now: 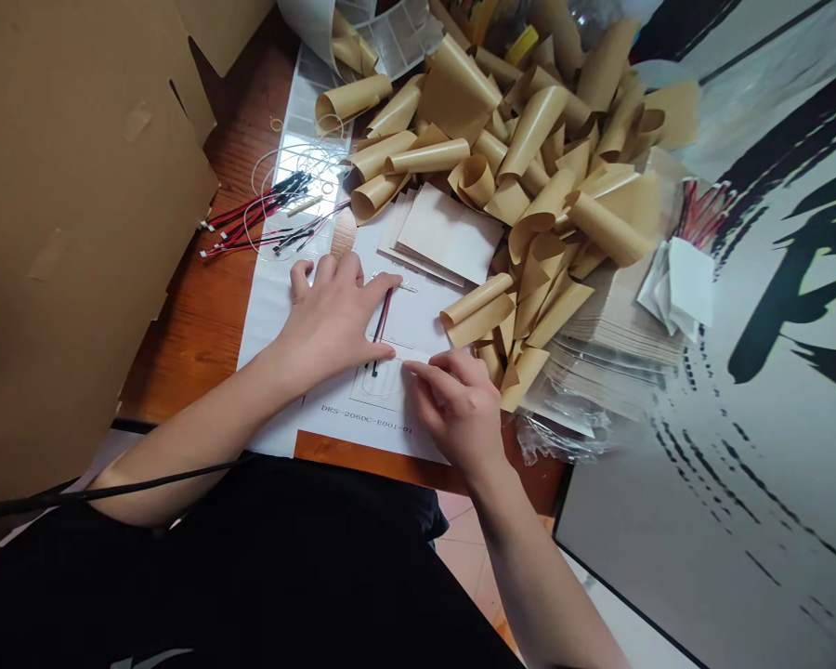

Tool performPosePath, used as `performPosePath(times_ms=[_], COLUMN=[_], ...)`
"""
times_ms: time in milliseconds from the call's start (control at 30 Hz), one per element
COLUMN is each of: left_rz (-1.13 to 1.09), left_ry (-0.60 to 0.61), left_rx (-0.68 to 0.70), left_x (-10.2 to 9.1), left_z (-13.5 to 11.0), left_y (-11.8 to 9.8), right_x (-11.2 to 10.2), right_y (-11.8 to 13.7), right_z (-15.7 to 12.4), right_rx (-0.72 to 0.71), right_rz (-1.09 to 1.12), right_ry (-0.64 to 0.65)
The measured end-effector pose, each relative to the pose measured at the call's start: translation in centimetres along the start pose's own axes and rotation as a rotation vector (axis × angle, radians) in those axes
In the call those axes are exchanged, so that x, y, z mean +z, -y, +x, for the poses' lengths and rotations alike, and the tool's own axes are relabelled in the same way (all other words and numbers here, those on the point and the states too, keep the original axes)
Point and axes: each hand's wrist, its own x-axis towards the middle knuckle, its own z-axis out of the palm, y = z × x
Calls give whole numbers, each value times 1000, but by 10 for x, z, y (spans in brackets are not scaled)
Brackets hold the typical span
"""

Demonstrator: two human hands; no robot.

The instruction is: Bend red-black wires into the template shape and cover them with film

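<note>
A short red and black wire cable (383, 319) with black ends lies on a white printed sheet (418, 437) marked "DRS-206DC-E001-01". My left hand (338, 311) is spread over the cable, its forefinger and thumb tips resting on the sheet near either end. Close to that thumb, my right hand (460, 400) has its fingers curled together in a pinch at the sheet. Whatever is between those fingertips is too small to make out. Thin pale curved lines (390, 383) show around the cable's lower end. Flat pale cards (450, 232) are stacked just beyond my hands.
Rolled brown paper pieces (536, 135) heap across the back and right. Red-black cables (271, 214) and a clear coil lie left, beside a cardboard box (76, 186). Flat plastic-wrapped sheets (599, 372) and another cable bundle (703, 209) sit right. The wooden table edge (362, 457) is near my body.
</note>
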Motion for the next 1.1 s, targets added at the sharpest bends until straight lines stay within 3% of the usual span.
performPosePath(times_ms=[300, 700, 933, 1100], left_rz=[-11, 12, -10, -1], left_ry=[15, -35, -46, -64], left_rx=[26, -22, -48, -46], left_x=[-2, 4, 7, 8], left_z=[-2, -4, -2, -2], left_y=[2, -8, -8, -8], right_x=[-3, -5, -15, -12], right_y=[3, 4, 1, -7], right_z=[2, 2, 2, 3], right_rx=[150, 191, 162, 44], right_rz=[138, 198, 458, 373], right_ry=[-15, -12, 52, 36])
